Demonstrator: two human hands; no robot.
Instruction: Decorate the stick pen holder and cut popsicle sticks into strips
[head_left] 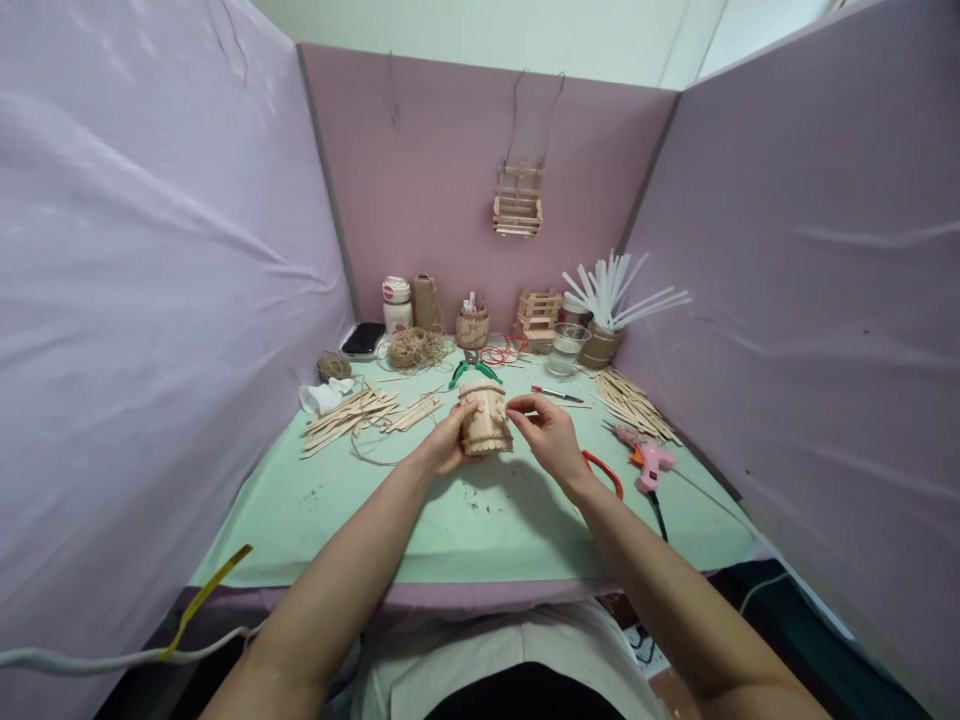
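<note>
My left hand (448,440) is wrapped around the left side of a small round pot (487,420) made of wooden sticks, with twine bands near its top and bottom. The pot is held nearly upright over the middle of the table. At its right side, my right hand (551,435) has thumb and forefinger pinched together, close to or touching the twine decoration. Whatever lies between those fingertips is too small to make out. Green-handled pliers (475,371) lie just behind the pot. Below it, small brown crumbs dot the green cloth (450,545).
Wooden sticks lie left (352,415) and right (634,402). A pink glue gun (652,465) and red-handled scissors (606,472) rest right, near a pen (556,394). Behind stand a water cup (566,350), glue sticks (611,290), loose twine (416,348) and a phone (364,340).
</note>
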